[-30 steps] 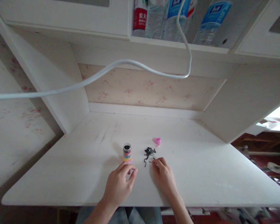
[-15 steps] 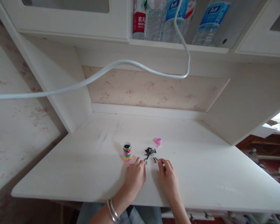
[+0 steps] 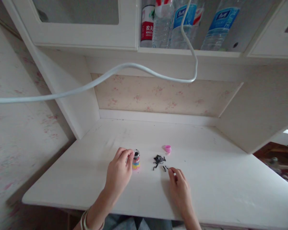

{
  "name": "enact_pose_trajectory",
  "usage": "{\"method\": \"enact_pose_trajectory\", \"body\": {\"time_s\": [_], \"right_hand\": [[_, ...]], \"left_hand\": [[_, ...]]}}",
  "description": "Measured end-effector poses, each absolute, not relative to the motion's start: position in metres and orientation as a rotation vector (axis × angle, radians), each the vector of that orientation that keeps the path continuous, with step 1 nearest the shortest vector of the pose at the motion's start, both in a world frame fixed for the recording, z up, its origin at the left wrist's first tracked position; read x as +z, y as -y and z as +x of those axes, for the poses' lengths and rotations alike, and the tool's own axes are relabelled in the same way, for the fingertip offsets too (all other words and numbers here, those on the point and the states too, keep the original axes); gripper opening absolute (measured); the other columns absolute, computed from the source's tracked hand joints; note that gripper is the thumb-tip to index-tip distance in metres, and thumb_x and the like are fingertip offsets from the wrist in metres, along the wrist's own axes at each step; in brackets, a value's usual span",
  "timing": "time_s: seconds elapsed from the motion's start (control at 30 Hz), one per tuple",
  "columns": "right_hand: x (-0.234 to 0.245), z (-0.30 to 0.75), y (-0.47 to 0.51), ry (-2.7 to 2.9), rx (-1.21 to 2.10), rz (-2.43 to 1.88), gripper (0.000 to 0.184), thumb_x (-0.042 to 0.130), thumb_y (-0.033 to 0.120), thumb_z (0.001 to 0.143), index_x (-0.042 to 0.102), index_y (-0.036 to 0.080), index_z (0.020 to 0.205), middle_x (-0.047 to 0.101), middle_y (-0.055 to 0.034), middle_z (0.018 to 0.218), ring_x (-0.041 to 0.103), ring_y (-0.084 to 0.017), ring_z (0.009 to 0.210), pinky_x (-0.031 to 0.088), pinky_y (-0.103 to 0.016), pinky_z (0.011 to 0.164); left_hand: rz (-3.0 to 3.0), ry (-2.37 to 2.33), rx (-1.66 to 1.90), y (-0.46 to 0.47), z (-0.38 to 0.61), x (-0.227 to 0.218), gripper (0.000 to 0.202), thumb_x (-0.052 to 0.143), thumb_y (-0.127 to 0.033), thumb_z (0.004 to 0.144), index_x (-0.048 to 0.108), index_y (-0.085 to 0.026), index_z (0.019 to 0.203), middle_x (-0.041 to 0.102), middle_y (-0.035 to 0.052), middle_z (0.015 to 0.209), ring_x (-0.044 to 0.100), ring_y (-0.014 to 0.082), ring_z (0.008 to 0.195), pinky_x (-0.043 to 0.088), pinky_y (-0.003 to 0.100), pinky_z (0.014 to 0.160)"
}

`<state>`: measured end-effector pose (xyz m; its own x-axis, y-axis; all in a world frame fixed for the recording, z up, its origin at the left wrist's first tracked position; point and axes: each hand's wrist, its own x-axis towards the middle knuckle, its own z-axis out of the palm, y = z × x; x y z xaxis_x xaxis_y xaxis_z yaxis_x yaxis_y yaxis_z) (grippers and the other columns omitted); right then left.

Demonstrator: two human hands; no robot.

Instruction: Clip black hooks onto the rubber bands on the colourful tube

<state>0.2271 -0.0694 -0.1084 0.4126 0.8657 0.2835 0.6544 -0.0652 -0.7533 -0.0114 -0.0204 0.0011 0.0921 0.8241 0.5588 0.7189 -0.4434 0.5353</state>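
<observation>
A small clear jar with layers of coloured bands stands open on the white desk. My left hand reaches it from the left, fingertips pinched together at its rim; what they hold is too small to see. To the right lies a small heap of black hair bands. My right hand rests just right of and below the heap, its fingers curled with the tips pinched near a loose black band. A pink lid lies behind the heap.
A white cable hangs across the alcove above the desk. Several water bottles stand on the upper shelf. Side panels wall the desk at left and right. The desk's front edge is close to me.
My left hand went from the black heap up and left to the jar's rim. My right hand stayed by the loose bands. The view shifted slightly.
</observation>
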Motion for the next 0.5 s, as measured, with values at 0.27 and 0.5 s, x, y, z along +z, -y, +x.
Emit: {"method": "enact_pose_trajectory", "body": {"time_s": [0.27,0.5], "right_hand": [[-0.109,0.228,0.069,1.305,0.296,-1.796,0.037,0.041,0.052,0.091,0.064,0.023,0.092,0.067,-0.0048,0.094,0.06,-0.015,0.067,0.046,-0.027,0.068],[-0.097,0.212,0.064,1.222,0.37,-1.728,0.039,0.043,0.053,0.091,0.064,0.02,0.091,0.066,-0.0067,0.089,0.059,-0.017,0.066,0.047,-0.027,0.064]], "left_hand": [[2.266,-1.615,1.187,0.005,-0.013,-0.01,0.026,0.041,-0.032,0.096,0.065,-0.021,0.095,0.063,0.0032,0.092,0.063,0.0119,0.074,0.047,0.022,0.068],[2.117,-1.522,1.311,0.008,-0.033,-0.012,0.026,0.043,-0.032,0.095,0.065,-0.02,0.096,0.063,0.0049,0.091,0.061,0.0129,0.073,0.048,0.023,0.066]]}}
